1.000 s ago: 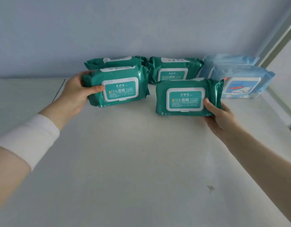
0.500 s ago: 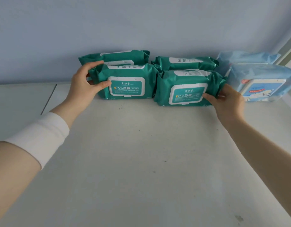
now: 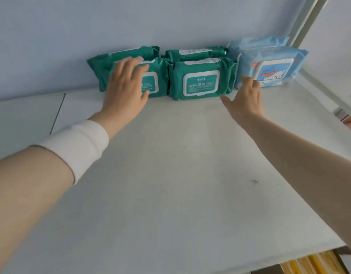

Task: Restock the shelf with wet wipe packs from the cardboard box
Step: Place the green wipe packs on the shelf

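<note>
- Now, my left hand (image 3: 125,89) is spread open over one teal pack (image 3: 155,80); whether it touches is blurred; the white-framed label shows beside my thumb.
- My right hand (image 3: 245,99) hovers open, grasping nothing; the second teal pack (image 3: 201,79) stands just left of its thumb, on the shelf (image 3: 170,175).

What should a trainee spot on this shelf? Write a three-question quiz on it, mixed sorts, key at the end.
1. True or false: the right hand grips the front right green wet wipe pack.
2. How many green packs stand on the shelf in all? A) two B) four C) six
3. Fill the blank: the blue wet wipe packs sit to the ___ of the green ones.

Key: 1. False; its fingers are spread and hold nothing. 2. B. 3. right.
</note>
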Demonstrator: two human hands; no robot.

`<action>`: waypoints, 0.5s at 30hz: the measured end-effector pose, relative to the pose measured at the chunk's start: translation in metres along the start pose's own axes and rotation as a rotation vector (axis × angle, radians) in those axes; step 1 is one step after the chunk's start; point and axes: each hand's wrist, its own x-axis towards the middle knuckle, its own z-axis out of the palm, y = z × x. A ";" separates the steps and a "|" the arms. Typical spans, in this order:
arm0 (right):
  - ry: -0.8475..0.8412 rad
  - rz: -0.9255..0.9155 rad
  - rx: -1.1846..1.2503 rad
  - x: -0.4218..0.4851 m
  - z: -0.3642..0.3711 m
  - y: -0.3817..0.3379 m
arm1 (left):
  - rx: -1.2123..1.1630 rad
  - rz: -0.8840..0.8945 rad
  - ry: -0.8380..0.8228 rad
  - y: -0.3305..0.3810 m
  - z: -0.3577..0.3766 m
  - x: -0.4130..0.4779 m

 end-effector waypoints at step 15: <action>-0.574 0.009 -0.681 -0.225 -0.256 0.226 | 0.298 0.654 -0.973 0.437 -0.075 -0.077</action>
